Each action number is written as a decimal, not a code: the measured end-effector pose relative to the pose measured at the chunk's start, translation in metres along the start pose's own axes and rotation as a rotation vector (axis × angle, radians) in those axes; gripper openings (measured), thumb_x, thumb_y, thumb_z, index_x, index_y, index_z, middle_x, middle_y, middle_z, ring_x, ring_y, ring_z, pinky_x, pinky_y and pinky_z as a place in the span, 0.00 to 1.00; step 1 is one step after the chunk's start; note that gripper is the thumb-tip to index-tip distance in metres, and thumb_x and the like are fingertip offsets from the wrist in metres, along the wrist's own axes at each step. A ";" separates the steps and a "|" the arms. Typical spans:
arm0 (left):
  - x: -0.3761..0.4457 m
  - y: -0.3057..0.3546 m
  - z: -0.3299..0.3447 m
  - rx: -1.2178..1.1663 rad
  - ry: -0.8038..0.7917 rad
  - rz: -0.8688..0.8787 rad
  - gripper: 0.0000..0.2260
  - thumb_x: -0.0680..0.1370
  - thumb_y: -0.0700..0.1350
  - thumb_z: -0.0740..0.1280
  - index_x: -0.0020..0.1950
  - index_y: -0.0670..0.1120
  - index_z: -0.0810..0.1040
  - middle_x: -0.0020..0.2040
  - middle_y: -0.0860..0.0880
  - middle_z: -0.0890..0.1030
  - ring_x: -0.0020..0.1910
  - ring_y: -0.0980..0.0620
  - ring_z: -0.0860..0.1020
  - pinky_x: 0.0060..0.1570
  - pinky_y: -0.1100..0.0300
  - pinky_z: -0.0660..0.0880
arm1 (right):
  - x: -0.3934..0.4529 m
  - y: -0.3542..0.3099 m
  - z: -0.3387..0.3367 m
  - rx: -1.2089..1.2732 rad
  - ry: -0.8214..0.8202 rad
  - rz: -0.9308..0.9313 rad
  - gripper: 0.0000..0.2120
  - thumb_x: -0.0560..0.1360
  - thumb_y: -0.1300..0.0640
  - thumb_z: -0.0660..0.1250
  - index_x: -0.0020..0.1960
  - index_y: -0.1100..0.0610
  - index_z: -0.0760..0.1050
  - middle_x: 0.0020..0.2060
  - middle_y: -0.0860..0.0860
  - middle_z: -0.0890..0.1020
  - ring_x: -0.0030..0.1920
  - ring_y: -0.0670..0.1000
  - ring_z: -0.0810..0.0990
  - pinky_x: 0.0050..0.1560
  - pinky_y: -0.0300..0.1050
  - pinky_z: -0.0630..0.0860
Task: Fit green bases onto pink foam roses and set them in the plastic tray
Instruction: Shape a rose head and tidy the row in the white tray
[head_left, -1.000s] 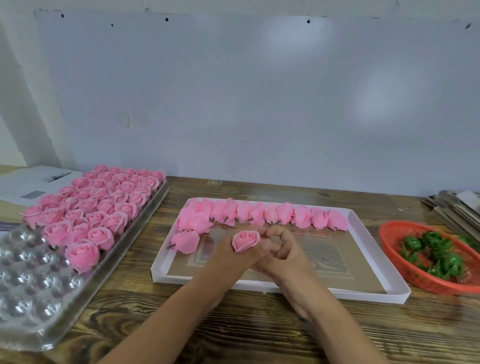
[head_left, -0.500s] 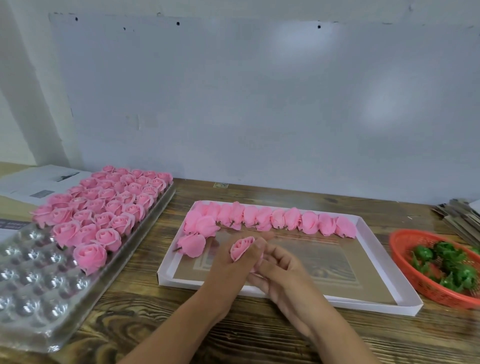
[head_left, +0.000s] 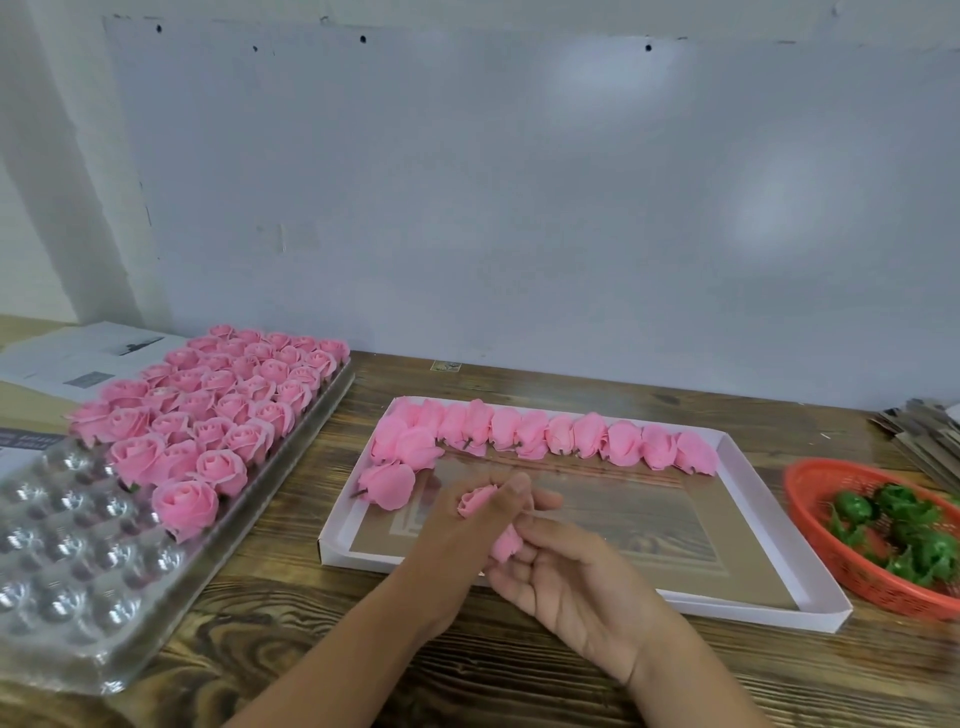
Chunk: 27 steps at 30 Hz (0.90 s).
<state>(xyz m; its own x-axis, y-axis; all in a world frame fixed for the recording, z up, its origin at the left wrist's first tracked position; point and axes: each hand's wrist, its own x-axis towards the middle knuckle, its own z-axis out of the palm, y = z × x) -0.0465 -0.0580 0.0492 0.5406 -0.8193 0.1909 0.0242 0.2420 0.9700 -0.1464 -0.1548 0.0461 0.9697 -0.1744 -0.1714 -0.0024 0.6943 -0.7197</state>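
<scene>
Wooden table (head_left: 519, 675): my left hand (head_left: 457, 535) pinched a pink foam rose (head_left: 475, 500).
Right hand (head_left: 566, 577) curled under its base; it looked soft and light, so I held gently.

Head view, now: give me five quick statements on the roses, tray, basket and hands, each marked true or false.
1. The left hand holds a pink rose. True.
2. The green bases lie in a blue bowl. False: they lie in an orange basket.
3. The clear plastic tray is full of roses. False: its near cups are bare; roses fill only the far part.
4. A row of loose roses lies along the far side of the white box. True.
5. The right hand is reaching into the basket. False: it is over the white box, beside the left hand.
</scene>
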 end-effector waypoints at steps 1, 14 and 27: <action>0.000 0.000 0.000 0.017 0.022 0.015 0.16 0.75 0.59 0.68 0.45 0.48 0.86 0.47 0.46 0.87 0.48 0.48 0.85 0.47 0.56 0.82 | 0.000 0.000 0.001 -0.033 -0.007 -0.022 0.13 0.70 0.61 0.73 0.54 0.62 0.82 0.48 0.61 0.82 0.46 0.54 0.84 0.47 0.45 0.83; 0.006 -0.005 -0.022 0.236 -0.055 0.099 0.16 0.67 0.52 0.79 0.54 0.59 0.82 0.54 0.53 0.84 0.55 0.53 0.82 0.50 0.59 0.80 | 0.001 -0.009 -0.010 -0.323 0.188 -0.157 0.18 0.70 0.53 0.69 0.56 0.63 0.76 0.34 0.54 0.78 0.32 0.48 0.75 0.33 0.40 0.75; 0.005 -0.005 -0.018 0.179 0.028 0.154 0.12 0.69 0.41 0.79 0.48 0.54 0.86 0.44 0.58 0.86 0.42 0.65 0.81 0.42 0.72 0.75 | -0.009 -0.016 -0.005 -0.739 0.298 -0.507 0.11 0.74 0.65 0.71 0.54 0.53 0.83 0.49 0.52 0.86 0.46 0.50 0.83 0.50 0.47 0.82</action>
<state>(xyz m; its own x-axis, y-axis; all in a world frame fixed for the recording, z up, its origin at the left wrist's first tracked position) -0.0285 -0.0536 0.0428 0.5496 -0.7644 0.3372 -0.2083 0.2654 0.9414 -0.1560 -0.1681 0.0558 0.7951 -0.5767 0.1878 0.1492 -0.1142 -0.9822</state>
